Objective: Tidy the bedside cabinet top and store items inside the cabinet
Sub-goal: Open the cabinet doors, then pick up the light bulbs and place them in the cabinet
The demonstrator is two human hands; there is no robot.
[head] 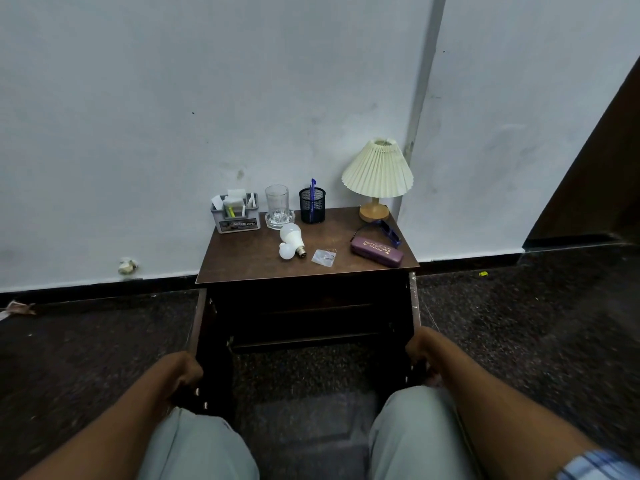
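Note:
A dark wooden bedside cabinet [242,265] stands against the wall with both doors swung open toward me. My left hand [185,375] grips the left door [199,327] and my right hand [420,355] grips the right door [415,306]. On top lie two white light bulbs [291,240], a small clear plastic packet [323,257], a purple glasses case [376,251] and blue glasses [388,230]. At the back stand a grey organiser box [235,216], a glass [277,206] on a glass dish, a black mesh pen holder [312,205] and a cream pleated lamp [377,178].
Inside the cabinet a dark shelf [304,337] shows; the interior is too dim to make out. My knees in light trousers [197,445] are at the bottom. Dark speckled floor [104,341] surrounds the cabinet, with scraps of litter [126,266] near the left wall.

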